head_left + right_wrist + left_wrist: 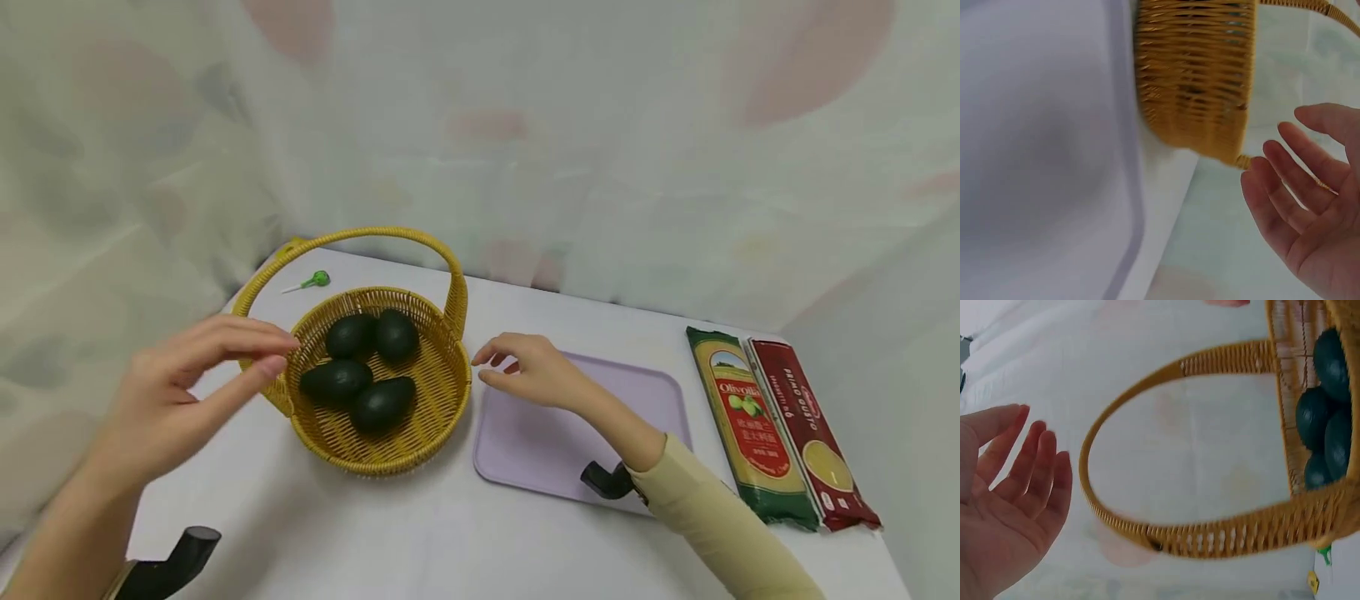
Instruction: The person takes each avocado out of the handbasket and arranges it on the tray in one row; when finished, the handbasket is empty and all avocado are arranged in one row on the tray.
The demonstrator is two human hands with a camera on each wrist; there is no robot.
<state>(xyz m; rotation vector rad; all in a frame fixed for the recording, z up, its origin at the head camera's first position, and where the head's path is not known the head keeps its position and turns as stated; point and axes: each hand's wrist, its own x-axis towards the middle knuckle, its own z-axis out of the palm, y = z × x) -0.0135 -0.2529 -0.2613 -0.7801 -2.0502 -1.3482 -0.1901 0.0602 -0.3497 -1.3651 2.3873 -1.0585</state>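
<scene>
A yellow wicker basket (431, 392) with a tall arched handle (375, 233) stands on the white table. Several dark green avocados (382, 406) lie inside it. My left hand (191, 387) hovers at the basket's left side, fingers extended and thumb apart; in the left wrist view the same hand (1016, 494) is beside the handle, holding nothing. On the basket's other side, my right hand (528, 369) is raised over the tray, fingers loosely bent. The right wrist view shows that hand (1310, 194) with nothing in it, close to the basket wall (1194, 75).
A lilac tray (517, 458) lies right of the basket, partly under my right forearm. Two pasta packets, one green and red (753, 425), one dark red (810, 433), lie at the far right. A green lollipop (318, 278) sits behind the basket. Patterned curtain (600, 167) borders the table's back.
</scene>
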